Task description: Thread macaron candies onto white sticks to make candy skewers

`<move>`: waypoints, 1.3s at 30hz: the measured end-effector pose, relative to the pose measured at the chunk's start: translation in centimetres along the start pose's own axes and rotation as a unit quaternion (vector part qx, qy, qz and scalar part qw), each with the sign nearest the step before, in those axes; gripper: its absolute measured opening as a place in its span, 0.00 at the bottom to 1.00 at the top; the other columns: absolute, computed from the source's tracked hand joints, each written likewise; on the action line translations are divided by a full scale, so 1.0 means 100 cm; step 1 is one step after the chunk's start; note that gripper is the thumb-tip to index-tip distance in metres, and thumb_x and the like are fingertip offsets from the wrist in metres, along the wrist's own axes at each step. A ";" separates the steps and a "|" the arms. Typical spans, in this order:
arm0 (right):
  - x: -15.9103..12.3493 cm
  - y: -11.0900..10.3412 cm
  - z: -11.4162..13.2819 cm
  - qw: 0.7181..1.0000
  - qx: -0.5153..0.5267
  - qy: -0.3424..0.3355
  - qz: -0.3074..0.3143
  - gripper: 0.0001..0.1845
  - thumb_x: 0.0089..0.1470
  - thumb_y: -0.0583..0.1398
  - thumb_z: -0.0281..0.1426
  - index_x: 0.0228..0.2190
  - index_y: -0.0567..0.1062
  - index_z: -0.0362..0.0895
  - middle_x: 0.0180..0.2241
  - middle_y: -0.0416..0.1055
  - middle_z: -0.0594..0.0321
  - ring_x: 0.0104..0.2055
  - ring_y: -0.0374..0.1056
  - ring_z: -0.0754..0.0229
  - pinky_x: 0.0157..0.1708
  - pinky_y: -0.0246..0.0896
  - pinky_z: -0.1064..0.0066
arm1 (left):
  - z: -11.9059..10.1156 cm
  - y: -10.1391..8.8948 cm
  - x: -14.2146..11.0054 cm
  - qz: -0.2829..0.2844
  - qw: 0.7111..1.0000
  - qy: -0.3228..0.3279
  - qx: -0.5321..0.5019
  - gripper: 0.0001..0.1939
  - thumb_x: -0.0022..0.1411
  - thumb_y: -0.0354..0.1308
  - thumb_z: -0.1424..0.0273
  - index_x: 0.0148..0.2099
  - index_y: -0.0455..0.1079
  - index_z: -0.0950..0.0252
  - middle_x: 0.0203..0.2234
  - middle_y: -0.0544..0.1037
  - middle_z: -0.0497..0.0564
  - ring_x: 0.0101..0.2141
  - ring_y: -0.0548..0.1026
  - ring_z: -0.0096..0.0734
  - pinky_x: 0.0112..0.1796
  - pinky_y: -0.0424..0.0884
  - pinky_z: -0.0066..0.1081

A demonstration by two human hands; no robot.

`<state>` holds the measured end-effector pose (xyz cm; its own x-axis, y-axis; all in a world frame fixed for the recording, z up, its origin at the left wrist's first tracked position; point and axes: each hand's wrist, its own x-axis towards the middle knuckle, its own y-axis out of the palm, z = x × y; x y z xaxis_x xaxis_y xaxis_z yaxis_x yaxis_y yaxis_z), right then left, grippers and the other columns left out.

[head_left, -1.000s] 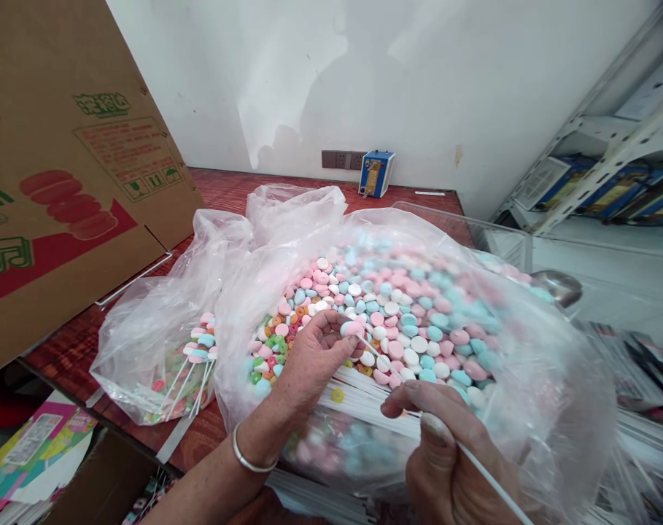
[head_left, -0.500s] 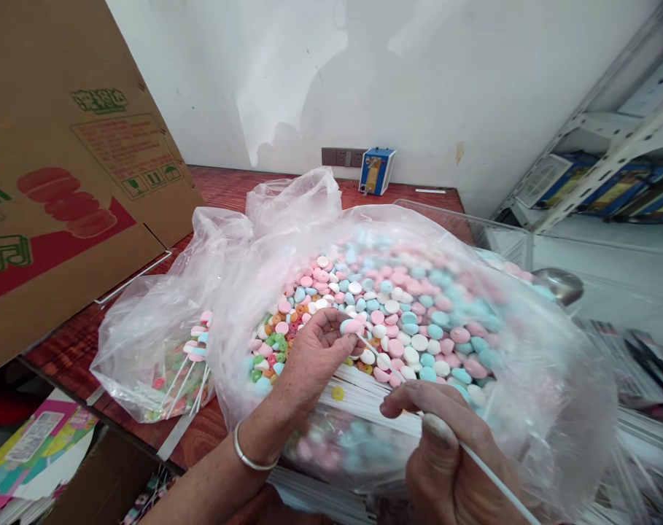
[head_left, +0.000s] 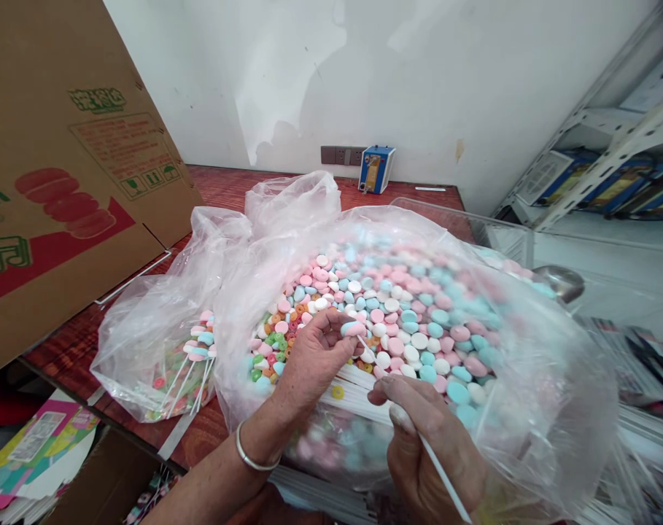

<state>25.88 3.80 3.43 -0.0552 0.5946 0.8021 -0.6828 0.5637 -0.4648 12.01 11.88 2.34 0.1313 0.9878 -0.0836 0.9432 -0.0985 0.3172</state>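
Observation:
My left hand (head_left: 319, 348) pinches a small stack of pink and blue marshmallow candies (head_left: 353, 329) between thumb and fingertips. My right hand (head_left: 427, 426) is closed around a thin white stick (head_left: 443, 477), which runs back under the palm. Its far end meets the held candies; how deep it goes in is unclear. Beneath both hands lies a large clear plastic bag (head_left: 550, 394) full of loose pink, blue and white candies (head_left: 419, 340). Small coloured rings (head_left: 280, 341) and a bundle of white sticks (head_left: 358, 390) rest among them.
At left, candy skewers (head_left: 203, 337) lie on a smaller plastic bag (head_left: 139, 343). A big cardboard box (head_left: 79, 146) stands beyond it on the reddish table (head_left: 200, 434). A blue device (head_left: 375, 169) sits by the wall; a metal scoop (head_left: 559, 283) and shelving (head_left: 610, 157) are at right.
My right hand has moved left and inward along with the stick, closer to the candies. My left hand stays nearly still, its pinch unchanged.

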 end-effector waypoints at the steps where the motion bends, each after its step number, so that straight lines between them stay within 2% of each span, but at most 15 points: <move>1: -0.001 0.001 0.000 1.000 -0.009 -0.004 0.003 0.11 0.66 0.52 0.24 0.47 0.71 0.41 0.34 0.78 0.56 0.42 0.77 0.60 0.40 0.71 0.72 | 0.001 -0.001 0.000 0.002 1.000 -0.004 -0.002 0.13 0.56 0.68 0.69 0.43 0.71 0.64 0.33 0.80 0.47 0.30 0.79 0.25 0.35 0.74 0.26; 8: -0.004 0.001 -0.002 1.000 -0.008 -0.008 -0.003 0.14 0.64 0.54 0.23 0.49 0.71 0.43 0.35 0.80 0.57 0.42 0.78 0.59 0.40 0.72 0.71 | 0.002 -0.001 0.000 0.018 0.999 -0.034 -0.025 0.15 0.56 0.69 0.65 0.44 0.72 0.64 0.32 0.80 0.49 0.29 0.79 0.27 0.34 0.74 0.26; 13: -0.006 0.005 -0.006 1.000 -0.006 -0.015 0.001 0.14 0.63 0.55 0.22 0.49 0.72 0.42 0.36 0.80 0.56 0.42 0.78 0.59 0.41 0.73 0.72 | -0.003 0.007 -0.006 0.018 0.999 -0.039 -0.026 0.16 0.56 0.69 0.63 0.43 0.72 0.64 0.30 0.80 0.49 0.28 0.79 0.27 0.33 0.74 0.26; 18: -0.009 0.017 -0.019 1.000 0.016 0.002 0.004 0.18 0.62 0.56 0.19 0.51 0.73 0.43 0.41 0.79 0.54 0.46 0.77 0.58 0.44 0.73 0.68 | -0.013 0.020 -0.015 0.061 0.998 -0.018 0.014 0.12 0.54 0.68 0.68 0.40 0.73 0.65 0.30 0.81 0.51 0.30 0.79 0.30 0.34 0.75 0.29; 21: -0.007 0.012 -0.027 0.989 0.099 0.063 0.087 0.21 0.62 0.55 0.20 0.55 0.72 0.45 0.47 0.78 0.53 0.49 0.76 0.57 0.47 0.74 0.66 | -0.017 0.019 -0.013 0.036 0.997 0.017 0.058 0.11 0.57 0.65 0.70 0.43 0.74 0.64 0.33 0.81 0.51 0.33 0.79 0.32 0.37 0.76 0.31; 23: -0.004 0.003 -0.032 0.968 0.140 0.153 0.140 0.22 0.65 0.54 0.24 0.58 0.69 0.47 0.48 0.79 0.55 0.48 0.77 0.58 0.46 0.75 0.67 | -0.017 0.015 -0.010 -0.013 0.988 0.076 0.131 0.12 0.59 0.64 0.69 0.46 0.73 0.63 0.38 0.81 0.52 0.38 0.79 0.34 0.41 0.76 0.32; 25: 0.000 -0.005 -0.037 0.941 0.171 0.250 0.152 0.19 0.66 0.53 0.28 0.57 0.70 0.48 0.45 0.80 0.58 0.43 0.79 0.59 0.41 0.76 0.71 | -0.013 0.012 -0.011 -0.048 0.959 0.150 0.234 0.12 0.62 0.62 0.69 0.49 0.72 0.61 0.41 0.80 0.52 0.40 0.79 0.35 0.43 0.75 0.34; 27: 0.005 -0.011 -0.041 0.919 0.200 0.299 0.164 0.15 0.67 0.54 0.33 0.52 0.74 0.47 0.41 0.82 0.59 0.39 0.80 0.58 0.35 0.76 0.73 | -0.008 0.010 -0.014 -0.042 0.921 0.211 0.324 0.11 0.64 0.60 0.69 0.49 0.72 0.60 0.41 0.80 0.52 0.41 0.78 0.36 0.44 0.74 0.35; 30: 0.006 -0.009 -0.043 0.913 0.178 0.276 0.240 0.15 0.66 0.55 0.37 0.48 0.76 0.45 0.29 0.80 0.63 0.28 0.78 0.59 0.26 0.72 0.74 | -0.001 0.010 -0.021 0.006 0.882 0.257 0.394 0.10 0.66 0.57 0.71 0.49 0.72 0.60 0.40 0.79 0.54 0.41 0.77 0.38 0.44 0.72 0.36; 33: 0.003 -0.001 -0.042 0.934 0.049 0.206 0.288 0.14 0.67 0.53 0.34 0.47 0.75 0.45 0.23 0.75 0.65 0.23 0.74 0.59 0.21 0.65 0.73 | 0.000 0.008 -0.025 0.033 0.865 0.259 0.429 0.10 0.68 0.55 0.71 0.50 0.71 0.61 0.41 0.79 0.54 0.40 0.77 0.37 0.43 0.71 0.35; 36: 0.004 0.008 -0.039 0.949 -0.037 0.139 0.280 0.13 0.66 0.51 0.31 0.36 0.75 0.46 0.29 0.76 0.62 0.29 0.75 0.58 0.24 0.62 0.72 | -0.004 0.003 -0.027 0.071 0.853 0.256 0.449 0.09 0.68 0.54 0.71 0.49 0.71 0.61 0.39 0.79 0.53 0.40 0.77 0.36 0.42 0.71 0.33; 39: 0.011 0.013 -0.034 0.962 -0.051 0.138 0.229 0.16 0.67 0.48 0.32 0.29 0.70 0.46 0.26 0.73 0.62 0.26 0.71 0.60 0.24 0.59 0.72 | -0.008 -0.007 -0.024 0.085 0.849 0.263 0.449 0.15 0.68 0.54 0.71 0.56 0.69 0.60 0.46 0.79 0.54 0.43 0.77 0.36 0.45 0.70 0.33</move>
<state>27.44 7.11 2.42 -0.1283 0.9160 0.3800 -0.5565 0.2507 -0.7921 10.81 9.63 3.13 0.3584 0.8433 0.4004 0.8070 -0.0643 -0.5870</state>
